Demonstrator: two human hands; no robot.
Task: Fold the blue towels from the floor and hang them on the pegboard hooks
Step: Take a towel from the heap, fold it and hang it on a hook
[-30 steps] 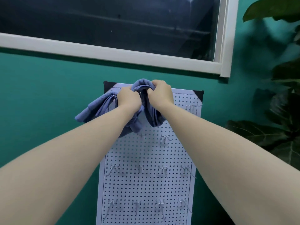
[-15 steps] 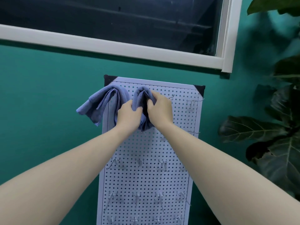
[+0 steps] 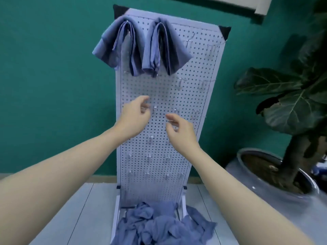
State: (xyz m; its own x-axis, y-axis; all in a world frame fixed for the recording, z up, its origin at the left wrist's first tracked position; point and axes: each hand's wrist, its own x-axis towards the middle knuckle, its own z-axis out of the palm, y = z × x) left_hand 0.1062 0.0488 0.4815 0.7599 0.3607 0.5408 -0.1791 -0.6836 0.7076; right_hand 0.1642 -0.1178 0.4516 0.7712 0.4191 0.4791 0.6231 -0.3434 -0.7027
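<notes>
Both my hands hang empty in front of the white pegboard [image 3: 178, 96], left hand [image 3: 135, 119] and right hand [image 3: 180, 133] each with fingers loosely spread and pinching nothing. Two folded blue towels [image 3: 141, 48] are draped side by side over the top-left hooks, and the crumpled towel pile [image 3: 159, 225] lies on the floor at the board's foot. I'd reach down, lift a single towel clear, fold it evenly, then hang it on a free hook [image 3: 187, 44] beside them.
</notes>
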